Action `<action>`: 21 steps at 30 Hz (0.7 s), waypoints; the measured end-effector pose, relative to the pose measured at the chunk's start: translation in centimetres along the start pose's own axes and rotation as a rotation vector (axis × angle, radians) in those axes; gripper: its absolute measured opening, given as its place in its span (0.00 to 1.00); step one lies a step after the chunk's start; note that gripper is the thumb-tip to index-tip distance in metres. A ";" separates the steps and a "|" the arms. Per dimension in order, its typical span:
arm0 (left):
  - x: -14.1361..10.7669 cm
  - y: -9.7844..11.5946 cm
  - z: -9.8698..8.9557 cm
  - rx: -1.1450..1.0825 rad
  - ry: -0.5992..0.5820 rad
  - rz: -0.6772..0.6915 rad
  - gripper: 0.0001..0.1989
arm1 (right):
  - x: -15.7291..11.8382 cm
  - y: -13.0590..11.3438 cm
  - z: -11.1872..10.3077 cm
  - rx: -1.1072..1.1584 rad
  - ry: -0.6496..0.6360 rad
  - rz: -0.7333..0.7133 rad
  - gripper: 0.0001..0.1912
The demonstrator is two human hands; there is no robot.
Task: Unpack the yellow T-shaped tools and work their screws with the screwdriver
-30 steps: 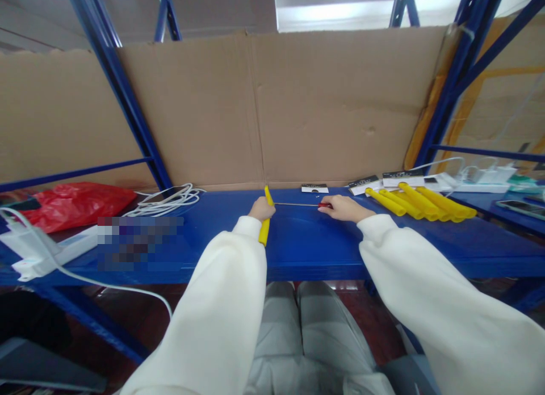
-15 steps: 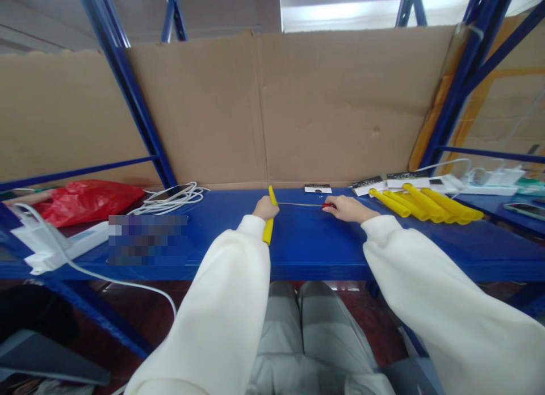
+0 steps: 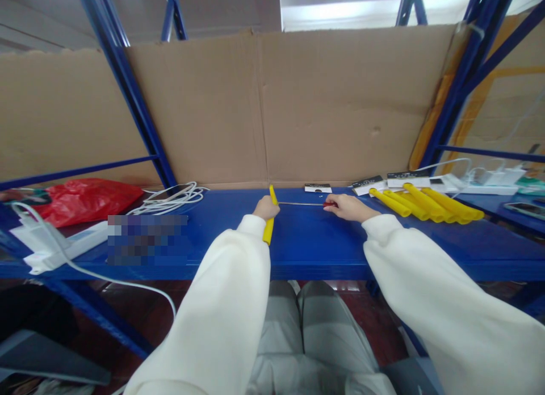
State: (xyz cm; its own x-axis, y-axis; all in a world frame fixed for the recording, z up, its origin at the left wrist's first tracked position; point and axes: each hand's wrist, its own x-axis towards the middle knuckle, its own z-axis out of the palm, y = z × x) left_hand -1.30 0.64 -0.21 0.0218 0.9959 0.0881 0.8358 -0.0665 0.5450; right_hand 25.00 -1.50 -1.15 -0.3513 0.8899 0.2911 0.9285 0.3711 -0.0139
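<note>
My left hand point(image 3: 266, 207) is closed around a yellow tube point(image 3: 268, 234), which points away from me over the blue table point(image 3: 310, 230). My right hand point(image 3: 349, 207) grips the red handle of a screwdriver point(image 3: 300, 204). Its long thin metal shaft runs level to the left and meets the side of the yellow tube beside my left fingers. Whether the tip sits in a screw or a hole is hidden. Several more yellow tubes point(image 3: 426, 204) lie side by side to the right of my right hand.
Black-and-white cards point(image 3: 317, 188) lie by the cardboard wall point(image 3: 340, 111). At left are a red plastic bag point(image 3: 91, 199), a coiled white cable point(image 3: 176, 199), a white power strip point(image 3: 87, 240) and a blurred patch. Another power strip point(image 3: 489, 188) and a phone point(image 3: 525, 209) are at right.
My hands hold nearly the same pose, with the screwdriver still against the tube. At far left, another person's hand has drawn back from the red bag.
</note>
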 end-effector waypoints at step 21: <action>-0.1 0.0 0.0 -0.006 -0.010 0.017 0.15 | -0.1 0.1 -0.2 -0.023 0.007 -0.042 0.10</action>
State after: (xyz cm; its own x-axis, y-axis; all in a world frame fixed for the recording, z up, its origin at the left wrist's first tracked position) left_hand -1.26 0.49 -0.24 0.0415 0.9951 0.0892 0.8320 -0.0839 0.5484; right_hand 25.10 -1.58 -1.01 -0.3892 0.8717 0.2978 0.9155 0.4018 0.0206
